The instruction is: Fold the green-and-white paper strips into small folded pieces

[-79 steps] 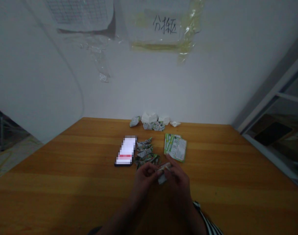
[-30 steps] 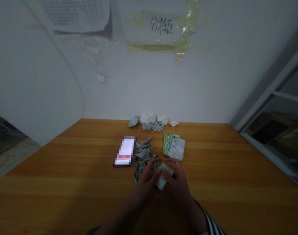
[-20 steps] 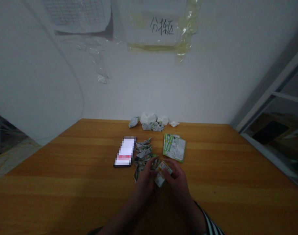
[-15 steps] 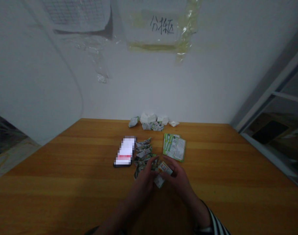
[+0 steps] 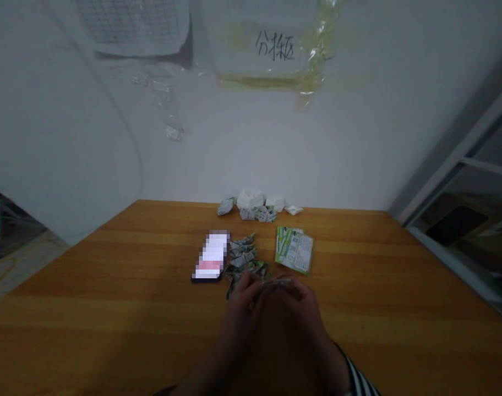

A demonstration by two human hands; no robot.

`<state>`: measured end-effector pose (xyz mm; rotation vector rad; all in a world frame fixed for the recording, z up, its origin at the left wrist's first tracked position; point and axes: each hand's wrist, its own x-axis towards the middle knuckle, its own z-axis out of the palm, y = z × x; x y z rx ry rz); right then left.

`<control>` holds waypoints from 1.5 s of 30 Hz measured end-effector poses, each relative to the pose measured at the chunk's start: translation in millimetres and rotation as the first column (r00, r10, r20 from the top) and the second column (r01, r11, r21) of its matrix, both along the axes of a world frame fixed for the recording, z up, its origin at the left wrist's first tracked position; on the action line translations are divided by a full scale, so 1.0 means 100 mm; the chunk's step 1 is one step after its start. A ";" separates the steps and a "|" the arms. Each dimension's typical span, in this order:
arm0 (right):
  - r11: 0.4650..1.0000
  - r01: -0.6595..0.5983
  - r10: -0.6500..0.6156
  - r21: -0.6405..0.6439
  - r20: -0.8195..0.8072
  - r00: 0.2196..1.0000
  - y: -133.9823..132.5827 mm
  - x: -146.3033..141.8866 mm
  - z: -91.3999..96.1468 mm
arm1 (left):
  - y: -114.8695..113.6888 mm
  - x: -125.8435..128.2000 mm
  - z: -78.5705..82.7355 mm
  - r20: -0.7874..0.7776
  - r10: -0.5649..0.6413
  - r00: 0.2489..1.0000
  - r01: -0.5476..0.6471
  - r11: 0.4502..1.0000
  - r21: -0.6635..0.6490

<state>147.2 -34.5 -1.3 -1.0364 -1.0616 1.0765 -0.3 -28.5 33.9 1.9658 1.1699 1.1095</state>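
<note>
Between my two hands is a small flat printed packet [image 5: 277, 282], turned nearly edge-on, so little of its face shows. My left hand [image 5: 243, 300] is closed with its fingertips on the packet's left end. Pinching the right end is my right hand [image 5: 303, 301]. Crumpled printed wrappers [image 5: 243, 257] lie in a row just beyond my left hand, partly covered by it. Past my right hand, flat green-and-white packets [image 5: 295, 252] overlap on the wooden table [image 5: 152, 330].
A phone [image 5: 211, 256] with a blurred-out screen lies left of the wrappers. White crumpled tissues [image 5: 251, 199] and more crumpled wrappers [image 5: 257, 213] sit against the wall [image 5: 251, 143]. Taped paper [image 5: 271, 49] hangs above. Shelving [image 5: 461, 220] stands on the right.
The packet has tilted from showing its printed face to nearly edge-on. Both hands have turned with it, and their fingers are drawn closer around its ends.
</note>
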 end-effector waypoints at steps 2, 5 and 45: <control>0.974 0.182 -0.206 0.133 0.206 0.956 0.01 0.08 0.05 | -0.01 -0.01 -0.01 -0.080 0.005 0.997 -0.001 0.999 0.048; 0.922 0.305 -0.375 0.238 0.349 0.859 -0.03 0.11 0.10 | -0.04 0.00 -0.05 -0.190 0.045 0.981 -0.029 0.996 0.084; 0.923 -0.294 0.144 0.247 0.487 0.862 -0.03 0.29 0.28 | 0.16 -0.18 -0.05 0.533 0.048 0.845 0.431 0.528 -0.731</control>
